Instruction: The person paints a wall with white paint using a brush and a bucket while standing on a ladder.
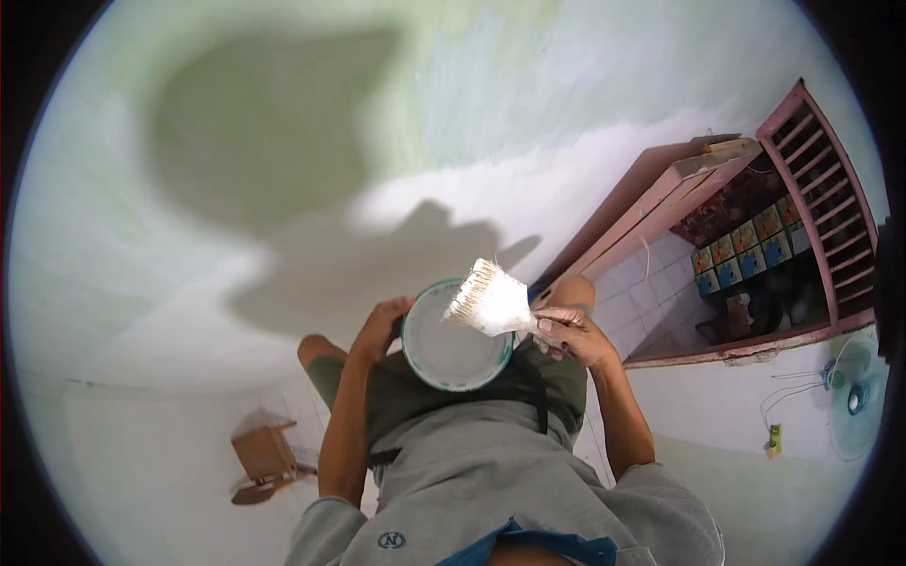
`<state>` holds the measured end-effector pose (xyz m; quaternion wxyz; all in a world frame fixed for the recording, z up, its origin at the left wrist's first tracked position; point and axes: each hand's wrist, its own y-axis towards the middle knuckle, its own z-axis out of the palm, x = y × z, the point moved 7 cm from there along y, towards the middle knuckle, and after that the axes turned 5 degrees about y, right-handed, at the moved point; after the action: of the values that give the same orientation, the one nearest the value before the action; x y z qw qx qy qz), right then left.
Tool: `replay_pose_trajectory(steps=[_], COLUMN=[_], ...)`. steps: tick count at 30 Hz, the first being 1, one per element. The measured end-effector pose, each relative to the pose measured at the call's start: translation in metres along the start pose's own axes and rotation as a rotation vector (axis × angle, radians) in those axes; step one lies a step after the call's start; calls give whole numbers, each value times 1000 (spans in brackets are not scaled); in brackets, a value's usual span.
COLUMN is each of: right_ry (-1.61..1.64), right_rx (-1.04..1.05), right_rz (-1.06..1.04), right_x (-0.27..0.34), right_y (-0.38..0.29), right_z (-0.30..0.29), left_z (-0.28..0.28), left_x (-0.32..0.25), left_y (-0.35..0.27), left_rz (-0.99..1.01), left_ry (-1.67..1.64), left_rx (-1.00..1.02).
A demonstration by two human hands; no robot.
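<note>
My right hand (579, 337) grips the handle of a wide paintbrush (501, 303), held over the right side of a round bucket. White paint coats the brush's head, and its tan bristles point up and to the left. The bucket (456, 388) has a green rim and sits in front of my lap. Inside it is a whitish liquid (449, 357), probably paint. My left hand (386, 327) holds the bucket by its left rim; some of those fingers are hidden behind it.
Ahead rises a wall (488, 92), pale green above and white below, with shadows on it. To the right stand an open pink door (658, 191) and a barred pink frame (824, 205). A wooden chair (262, 453) is at lower left, a fan (858, 400) at far right.
</note>
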<state>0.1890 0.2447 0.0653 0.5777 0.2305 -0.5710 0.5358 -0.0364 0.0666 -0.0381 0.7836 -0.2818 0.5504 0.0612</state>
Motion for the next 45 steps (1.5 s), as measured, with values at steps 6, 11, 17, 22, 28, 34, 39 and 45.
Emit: replay_pose_trajectory(steps=[6,11,17,22,28,34,39,45], right_ry=[8,-583,-891,-1165,-1205,-1284,-1165,-1353], right_rx=[-186,-625,-943,-761,-668,-707,-827,-870], right_rz=[-360,-998,-1169,-840,-763,-863,-915,-1078], right_x=[98,215,275,220,248,372,409,312], right_y=[12,8,14,54,43,20,-23,43], right_z=[2,13,26,31,23,25,50,29], left_z=[-3,-5,0,-9,-6,-8,-6,-4], left_x=[1,4,0,8,4,6,2,3], left_y=[3,10,7,10,9,14,8,12], left_rz=[-16,5,-2,-8,17,38,40,34], left_ry=[-26,-45,-41,-46,-30,-31,-40,-25], left_rx=[-6,4,-17,-8,28,45,42,28])
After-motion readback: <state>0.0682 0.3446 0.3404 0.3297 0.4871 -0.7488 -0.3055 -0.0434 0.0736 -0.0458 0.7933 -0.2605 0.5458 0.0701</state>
